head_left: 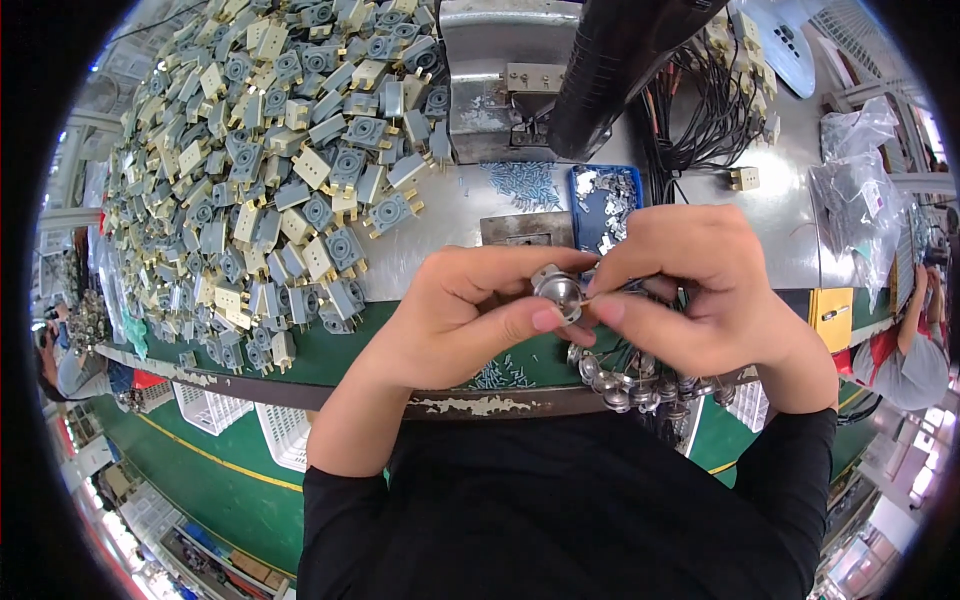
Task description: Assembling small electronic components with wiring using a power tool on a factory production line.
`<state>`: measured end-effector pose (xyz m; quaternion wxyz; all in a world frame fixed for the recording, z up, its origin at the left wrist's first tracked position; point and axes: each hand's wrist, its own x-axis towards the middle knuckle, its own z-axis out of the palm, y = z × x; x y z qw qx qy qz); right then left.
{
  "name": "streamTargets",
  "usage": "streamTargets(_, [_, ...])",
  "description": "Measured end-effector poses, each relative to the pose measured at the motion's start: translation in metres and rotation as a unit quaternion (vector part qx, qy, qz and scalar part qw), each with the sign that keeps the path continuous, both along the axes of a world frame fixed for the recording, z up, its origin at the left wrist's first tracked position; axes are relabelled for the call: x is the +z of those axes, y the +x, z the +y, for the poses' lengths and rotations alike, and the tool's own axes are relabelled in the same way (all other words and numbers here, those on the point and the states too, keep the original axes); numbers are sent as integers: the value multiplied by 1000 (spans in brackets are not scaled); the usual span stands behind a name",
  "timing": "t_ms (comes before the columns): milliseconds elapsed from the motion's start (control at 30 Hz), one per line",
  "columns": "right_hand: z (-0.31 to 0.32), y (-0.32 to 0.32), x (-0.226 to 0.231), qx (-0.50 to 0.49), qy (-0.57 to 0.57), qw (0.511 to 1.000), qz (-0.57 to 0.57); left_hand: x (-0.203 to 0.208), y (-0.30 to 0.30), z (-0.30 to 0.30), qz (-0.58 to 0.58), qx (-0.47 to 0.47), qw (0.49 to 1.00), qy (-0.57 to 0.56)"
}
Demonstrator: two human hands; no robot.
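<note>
Nearest the body, at the worn front edge of the bench, a small heap of round metal caps sits right at the lip beneath the right hand; a nudge from that wrist could, I judge, tip some over the edge to the floor. Just above, the left hand is closed on a small round metal cap with a tab, pinched between thumb and fingertips, while the right hand's thumb and forefinger are narrowed to a pinch touching the cap's right side, seemingly on something too small to make out. The cap lies between the two hands, held clear of the bench; a slip of either pinch would likely drop it among the loose screws below. Farther back lie a blue tray of small metal bits and a scatter of bluish screws, then a grey metal press, and to the left a big pile of grey and cream plastic housings.
</note>
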<state>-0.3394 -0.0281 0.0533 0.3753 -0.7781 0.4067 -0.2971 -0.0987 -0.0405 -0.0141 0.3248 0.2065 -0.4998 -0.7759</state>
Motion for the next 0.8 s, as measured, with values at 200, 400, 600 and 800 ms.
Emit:
streamTargets(200, [-4, 8, -9, 21, -52, 998, 1, 10, 6, -20, -156, -79, 967, -187])
streamTargets(400, [-21, 1, -3, 67, 287, 952, -84, 18, -2, -16, -80, -27, 945, -315])
streamTargets(600, [-18, -2, -21, 71, 367, 918, -133, 11, -5, -13, -68, -38, 955, -287])
streamTargets(800, [-6, -1, -28, -57, 87, 987, -122, -16, -1, -6, 188, -79, 969, 139])
